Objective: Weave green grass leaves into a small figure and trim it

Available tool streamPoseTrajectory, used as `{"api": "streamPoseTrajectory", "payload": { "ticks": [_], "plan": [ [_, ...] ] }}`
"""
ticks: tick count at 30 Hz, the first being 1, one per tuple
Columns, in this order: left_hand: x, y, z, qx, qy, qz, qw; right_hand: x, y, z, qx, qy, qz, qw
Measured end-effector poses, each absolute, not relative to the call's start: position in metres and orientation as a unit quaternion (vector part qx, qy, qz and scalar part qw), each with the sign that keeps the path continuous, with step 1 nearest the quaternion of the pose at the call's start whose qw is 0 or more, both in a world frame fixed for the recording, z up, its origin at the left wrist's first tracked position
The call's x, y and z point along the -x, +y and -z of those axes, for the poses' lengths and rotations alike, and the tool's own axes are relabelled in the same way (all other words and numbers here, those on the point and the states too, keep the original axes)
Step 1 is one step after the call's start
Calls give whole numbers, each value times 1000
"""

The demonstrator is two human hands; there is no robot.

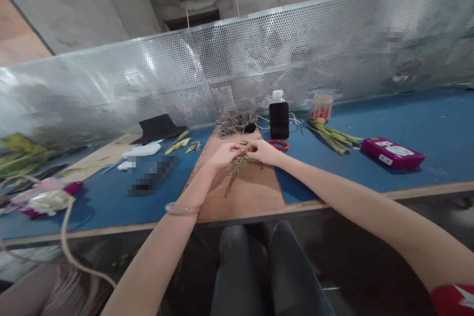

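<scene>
My left hand (224,155) and my right hand (265,152) meet over a brown board (240,197), fingertips pinched close together. Between and below them hangs a small green leafy sprig (237,168), held by both hands; its exact shape is blurred. A red loop (279,145), perhaps a scissors handle, lies just beyond my right hand. Behind my hands, a heap of thin grey-brown strands (237,123) rests at the far end of the board, with a round black thing (249,128) on it.
A dark bottle (279,118) with a white cap stands behind my right hand. Further right are a jar (321,107), green stalks (329,136) and a purple packet (392,153). Leaf pieces (179,143) and a white object (142,150) lie left. A perforated metal screen (252,64) borders the blue table (166,207).
</scene>
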State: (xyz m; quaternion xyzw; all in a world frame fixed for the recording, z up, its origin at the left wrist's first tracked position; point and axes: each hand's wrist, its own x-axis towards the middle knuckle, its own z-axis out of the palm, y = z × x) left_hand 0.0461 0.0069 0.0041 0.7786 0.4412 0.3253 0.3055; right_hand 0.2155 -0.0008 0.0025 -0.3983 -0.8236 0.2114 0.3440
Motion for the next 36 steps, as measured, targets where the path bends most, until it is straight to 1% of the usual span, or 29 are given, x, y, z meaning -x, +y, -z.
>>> {"api": "streamPoseTrajectory", "payload": {
  "ticks": [9,15,21,27,36],
  "plan": [
    [-44,10,-1,-768,433,-341,326,-216,-6,-6,394,-826,-215,341],
    [-45,9,-2,-756,434,-347,345,-216,-8,-9,362,-834,-228,348],
    [-48,4,-6,-724,434,-362,396,-218,-5,-7,354,-844,-216,340],
    [-47,6,-3,-698,427,-384,427,-218,0,-5,354,-834,-236,353],
    [-48,5,-4,-695,418,-399,428,-220,3,-3,357,-819,-274,356]
  ]
}}
